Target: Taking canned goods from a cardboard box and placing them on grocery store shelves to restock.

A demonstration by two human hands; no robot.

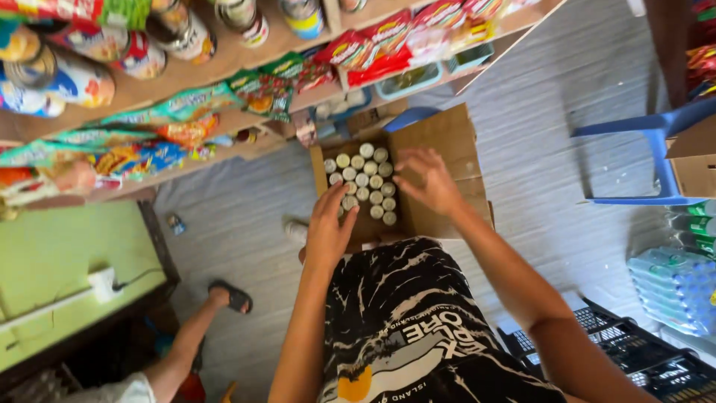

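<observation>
**Hands reach into a box of cans**

An open cardboard box (429, 160) on the floor holds rows of small cans (363, 183). The left hand (328, 227), fingers loosely spread, touches cans at the near edge; the right hand (429, 179) hovers open over the flap, grasping nothing. Lifting a can next would call for a firm pinch.

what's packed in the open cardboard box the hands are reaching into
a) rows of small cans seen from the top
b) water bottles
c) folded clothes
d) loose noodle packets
a: the cardboard box holds rows of small round cans with pale lids showing, and the left hand and right hand both reach over them; the water bottles sit in a wrapped pack off to the right on the floor.
</observation>
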